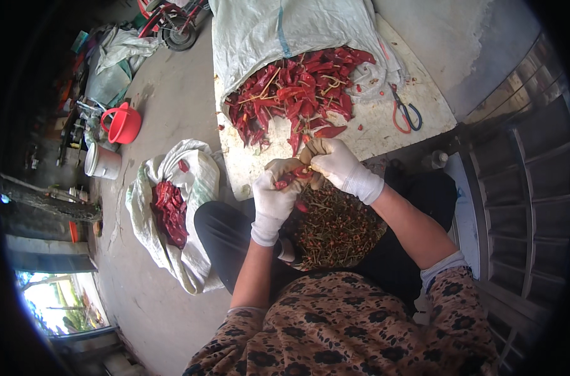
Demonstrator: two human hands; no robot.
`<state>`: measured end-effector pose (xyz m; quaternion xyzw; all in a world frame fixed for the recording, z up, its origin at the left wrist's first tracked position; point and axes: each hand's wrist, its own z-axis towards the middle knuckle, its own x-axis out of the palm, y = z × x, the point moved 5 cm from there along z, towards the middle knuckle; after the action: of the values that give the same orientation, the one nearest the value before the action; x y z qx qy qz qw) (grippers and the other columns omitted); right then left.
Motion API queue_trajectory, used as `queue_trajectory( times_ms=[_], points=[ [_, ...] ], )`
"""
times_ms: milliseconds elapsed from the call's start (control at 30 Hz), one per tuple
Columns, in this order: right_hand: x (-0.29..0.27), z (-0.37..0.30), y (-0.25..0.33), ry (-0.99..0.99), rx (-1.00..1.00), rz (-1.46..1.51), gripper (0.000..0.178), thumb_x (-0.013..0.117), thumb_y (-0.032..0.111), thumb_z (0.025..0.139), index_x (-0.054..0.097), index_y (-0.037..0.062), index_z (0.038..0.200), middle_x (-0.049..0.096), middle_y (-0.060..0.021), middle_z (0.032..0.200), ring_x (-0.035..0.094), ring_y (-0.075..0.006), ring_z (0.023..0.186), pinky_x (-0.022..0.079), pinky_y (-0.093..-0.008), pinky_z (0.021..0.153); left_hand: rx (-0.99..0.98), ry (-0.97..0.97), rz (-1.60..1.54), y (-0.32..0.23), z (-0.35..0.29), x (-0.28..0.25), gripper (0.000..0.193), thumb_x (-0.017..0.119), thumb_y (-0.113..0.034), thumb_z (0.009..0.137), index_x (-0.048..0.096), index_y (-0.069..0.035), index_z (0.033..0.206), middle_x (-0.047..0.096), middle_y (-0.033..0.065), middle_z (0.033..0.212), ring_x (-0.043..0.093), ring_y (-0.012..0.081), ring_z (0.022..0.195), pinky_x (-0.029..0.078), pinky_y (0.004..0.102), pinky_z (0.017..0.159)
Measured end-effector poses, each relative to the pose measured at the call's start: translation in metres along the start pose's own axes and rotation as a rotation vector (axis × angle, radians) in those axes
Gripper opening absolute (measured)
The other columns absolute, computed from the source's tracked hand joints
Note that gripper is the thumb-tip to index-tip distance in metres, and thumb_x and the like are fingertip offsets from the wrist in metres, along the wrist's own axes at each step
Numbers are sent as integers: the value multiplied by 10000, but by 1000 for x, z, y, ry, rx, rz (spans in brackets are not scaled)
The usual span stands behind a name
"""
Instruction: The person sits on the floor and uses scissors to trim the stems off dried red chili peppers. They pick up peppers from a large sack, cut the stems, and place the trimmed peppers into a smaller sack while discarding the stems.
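Observation:
Both my hands wear white gloves with tan fingers and meet over my lap. Closed fingers of my left hand (272, 199) hold a dried red chili pepper (287, 180). My right hand (341, 165) pinches at the pepper's upper end, its fingertips partly hidden. Between my knees lies a heap of chili stems and bits (344, 233); what it rests in is hidden. Ahead, a pile of dried red chilies (297, 94) spills from a large white woven sack (250, 37) onto a pale board (416, 75).
Scissors (405, 114) with orange and dark handles lie on the board. On the floor to the left stands an open white sack (200, 260) holding red chilies (170, 216). Beyond it are a white bucket (102, 163), a red plastic pail (123, 125) and a red cycle (177, 31).

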<state>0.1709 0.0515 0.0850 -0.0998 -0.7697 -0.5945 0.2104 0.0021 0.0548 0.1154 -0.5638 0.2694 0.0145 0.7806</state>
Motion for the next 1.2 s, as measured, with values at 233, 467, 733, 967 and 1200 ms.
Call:
queue_trajectory(
  times_ms=[233, 467, 733, 967, 1200],
  points=[
    [1, -1, -5, 110, -8, -39, 218, 629, -87, 890, 619, -25, 1099, 661, -70, 965, 679, -133, 776, 599, -280, 685, -108, -13, -40, 6, -2, -6, 257, 809, -48, 869, 719, 22, 1099, 697, 37, 969, 650, 124, 884, 535, 278, 804],
    [-10, 6, 1, -84, -144, -139, 274, 477, -111, 844, 640, 0, 1033, 646, -36, 938, 625, -114, 789, 531, -267, 713, 81, -563, 493, 44, -20, -152, 220, 765, -13, 906, 742, -33, 1124, 761, 75, 972, 715, 148, 853, 569, 287, 779],
    [-42, -2, 26, -335, -298, -89, 258, 496, -53, 916, 672, 30, 1086, 704, -38, 1016, 699, -126, 869, 575, -267, 776, -397, -524, 1327, 123, -57, -271, 366, 829, -225, 813, 733, -145, 1157, 601, 194, 1451, 696, 382, 1079, 584, 473, 931],
    [-54, 10, 32, -414, -271, -83, 272, 500, -47, 919, 672, 36, 1114, 713, -37, 1016, 708, -115, 848, 570, -228, 705, -159, -87, 446, 163, 57, -20, 396, 787, -321, 889, 751, -81, 1202, 771, 176, 1098, 747, 358, 961, 580, 430, 873],
    [-57, 15, 31, -398, -333, -98, 274, 497, -58, 906, 677, 37, 1090, 704, -15, 961, 653, -62, 774, 506, -210, 670, -440, 17, 826, 185, 98, 46, 559, 745, -205, 848, 600, -86, 1375, 749, 234, 1091, 724, 413, 1018, 576, 492, 867]
  ],
)
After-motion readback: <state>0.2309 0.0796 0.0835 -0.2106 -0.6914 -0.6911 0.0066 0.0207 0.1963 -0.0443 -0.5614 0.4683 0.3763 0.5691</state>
